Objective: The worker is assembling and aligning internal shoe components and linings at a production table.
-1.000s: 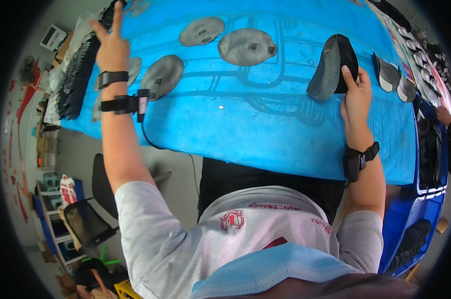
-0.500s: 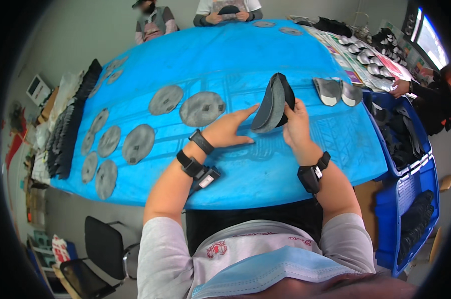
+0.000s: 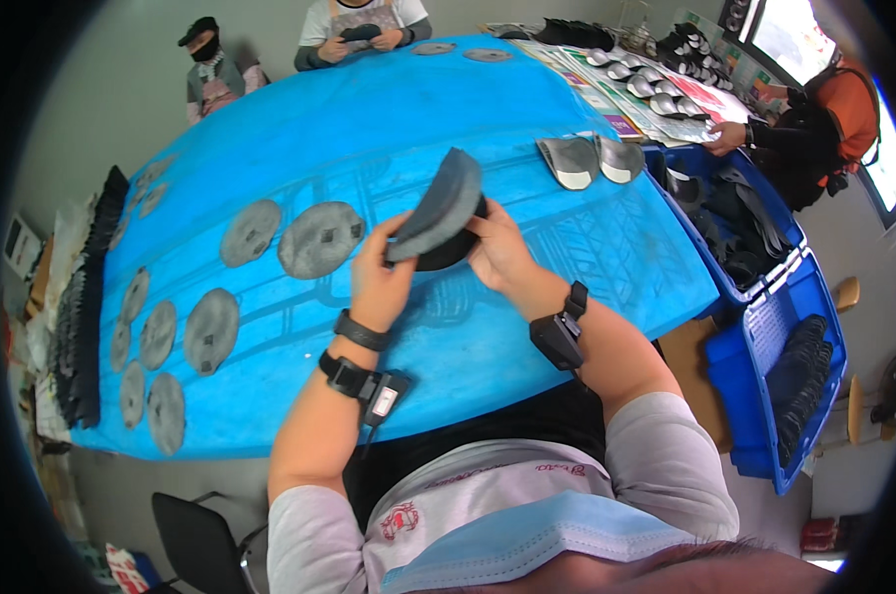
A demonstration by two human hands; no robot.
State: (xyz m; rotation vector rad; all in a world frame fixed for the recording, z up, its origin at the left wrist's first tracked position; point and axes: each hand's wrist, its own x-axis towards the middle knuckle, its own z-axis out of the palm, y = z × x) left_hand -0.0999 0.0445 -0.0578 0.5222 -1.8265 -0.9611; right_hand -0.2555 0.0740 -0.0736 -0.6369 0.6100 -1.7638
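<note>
Table (image 3: 369,134), blue-topped, fills the middle; blue crate (image 3: 729,398) of dark pieces (image 3: 804,386) stands off its right edge; curved grey-and-black piece (image 3: 440,206) is up over the table, left hand (image 3: 381,282) pinching its lower left end, right hand (image 3: 502,252) gripping its right side, both grips narrow; best to steady it by the edges, layers even, curve uncreased; flat grey oval (image 3: 307,243) lies left of the hands

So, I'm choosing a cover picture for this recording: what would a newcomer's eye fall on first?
Probably the bright blue table spreading across the middle, with grey ovals lying mostly on its left side. Next, near the centre, the curved grey-and-black piece held between the left hand and right hand. At the right edge, blue crates with dark pieces inside stand out too.
</note>
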